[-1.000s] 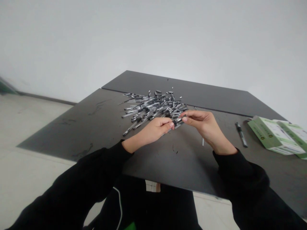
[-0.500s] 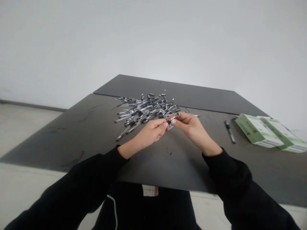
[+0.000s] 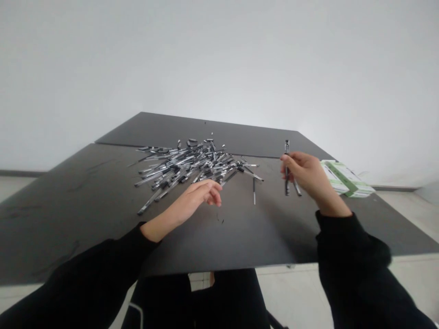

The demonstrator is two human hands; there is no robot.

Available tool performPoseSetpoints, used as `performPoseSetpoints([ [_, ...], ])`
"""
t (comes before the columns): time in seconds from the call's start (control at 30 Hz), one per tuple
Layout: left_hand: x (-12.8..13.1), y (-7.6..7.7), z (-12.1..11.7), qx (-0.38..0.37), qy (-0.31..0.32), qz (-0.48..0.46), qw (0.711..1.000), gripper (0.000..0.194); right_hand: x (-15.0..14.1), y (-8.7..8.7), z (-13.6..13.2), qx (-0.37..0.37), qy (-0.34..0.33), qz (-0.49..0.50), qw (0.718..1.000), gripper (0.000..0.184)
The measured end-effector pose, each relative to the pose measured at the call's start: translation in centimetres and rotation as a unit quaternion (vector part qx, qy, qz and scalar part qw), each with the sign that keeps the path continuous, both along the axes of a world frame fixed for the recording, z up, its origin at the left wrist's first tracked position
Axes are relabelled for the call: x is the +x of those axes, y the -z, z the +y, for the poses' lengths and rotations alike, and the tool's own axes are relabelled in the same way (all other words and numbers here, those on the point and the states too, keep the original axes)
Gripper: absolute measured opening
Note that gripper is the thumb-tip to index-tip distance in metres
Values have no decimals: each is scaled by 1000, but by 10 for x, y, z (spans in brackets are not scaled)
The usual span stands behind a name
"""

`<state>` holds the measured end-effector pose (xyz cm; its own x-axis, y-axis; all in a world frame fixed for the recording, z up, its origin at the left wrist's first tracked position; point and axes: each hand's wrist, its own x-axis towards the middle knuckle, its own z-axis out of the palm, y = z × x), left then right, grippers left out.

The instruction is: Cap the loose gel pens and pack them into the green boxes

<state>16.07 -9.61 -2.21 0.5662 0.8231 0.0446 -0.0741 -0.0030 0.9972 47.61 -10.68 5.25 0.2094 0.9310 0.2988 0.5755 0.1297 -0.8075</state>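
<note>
The right hand [image 3: 303, 171] pinches a pen [image 3: 287, 147], the left hand [image 3: 197, 195] (loosely open, empty) beside piled pens [image 3: 183, 162].

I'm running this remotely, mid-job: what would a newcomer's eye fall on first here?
Most likely the sprawling heap of black-and-clear pens on the dark table, just beyond the left hand. Next would be the pen held nearly upright in the right hand, to the right of the heap. Green-and-white boxes stand out beyond that hand, at the table's right side.
</note>
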Motion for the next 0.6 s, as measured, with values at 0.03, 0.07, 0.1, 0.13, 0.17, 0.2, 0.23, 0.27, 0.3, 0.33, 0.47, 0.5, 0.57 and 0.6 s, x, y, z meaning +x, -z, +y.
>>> performPoseSetpoints([
  [0.03,-1,-3,-1,-2,1,7,1000,34,28,-3,8,-34,61,-70,995,35],
  [0.07,-2,-6,-2,-1,3,18,1000,32,53,-3,16,-76,127,-146,978,33],
  [0.1,-2,-10,-3,5,5,31,999,31,74,-2,24,-136,178,-235,946,34],
  [0.13,-2,-13,-4,14,7,46,999,30,91,1,31,-186,195,-314,910,35],
  [0.17,-2,-16,-5,23,11,61,998,28,104,5,37,-212,203,-346,891,34],
  [0.2,-2,-17,-5,32,17,76,996,27,112,11,43,-235,201,-373,875,32],
  [0.23,-2,-18,-5,39,21,87,995,26,116,16,47,-250,195,-386,866,29],
  [0.27,-2,-18,-4,44,22,94,994,26,118,22,51,-262,188,-392,862,26],
  [0.3,-3,-17,-3,48,18,99,994,26,118,28,54,-273,181,-400,856,24],
  [0.33,-4,-16,-2,50,12,101,994,26,117,33,56,-282,177,-408,850,23],
  [0.47,-7,-10,3,49,-8,104,993,28,113,44,64,-305,173,-426,834,23],
  [0.5,-7,-10,3,50,-8,106,993,28,112,45,66,-311,173,-426,832,24],
  [0.57,-7,-12,2,55,-6,113,992,28,112,45,67,-323,173,-421,830,26],
  [0.6,-7,-14,1,59,-6,116,991,28,111,45,67,-328,171,-417,830,27],
])
